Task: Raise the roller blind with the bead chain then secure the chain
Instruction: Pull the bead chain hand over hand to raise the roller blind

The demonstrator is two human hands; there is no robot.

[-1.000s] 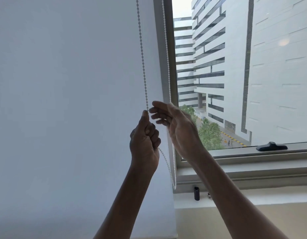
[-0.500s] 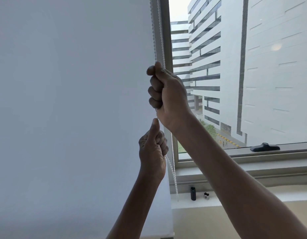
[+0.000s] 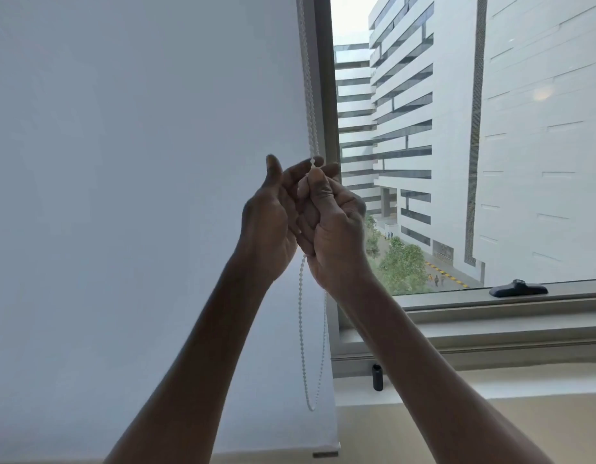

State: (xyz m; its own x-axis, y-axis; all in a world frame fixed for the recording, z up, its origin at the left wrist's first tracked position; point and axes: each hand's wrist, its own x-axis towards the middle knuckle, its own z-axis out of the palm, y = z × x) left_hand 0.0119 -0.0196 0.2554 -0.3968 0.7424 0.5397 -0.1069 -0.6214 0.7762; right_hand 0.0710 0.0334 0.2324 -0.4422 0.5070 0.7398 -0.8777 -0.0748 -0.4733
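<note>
The white roller blind (image 3: 139, 195) covers the left part of the window, and its bottom bar (image 3: 325, 453) shows low in the frame. The white bead chain (image 3: 309, 95) hangs down the blind's right edge into my hands. Its loop (image 3: 302, 329) dangles below them. My right hand (image 3: 333, 229) is a fist around the chain, with the thumb pinching it just under a connector bead (image 3: 312, 161). My left hand (image 3: 268, 222) is right beside it, thumb up and fingers stretched behind the chain without gripping it.
The grey window frame (image 3: 326, 95) runs vertically just right of the chain. A black window handle (image 3: 517, 290) lies on the lower frame. On the sill (image 3: 490, 386) stands a small black cylinder (image 3: 377, 376). Buildings and trees show outside through the glass.
My right hand has come down from high on the chain to mid height, still gripping it. My left hand has let go of the lower chain, risen beside the right hand and opened.
</note>
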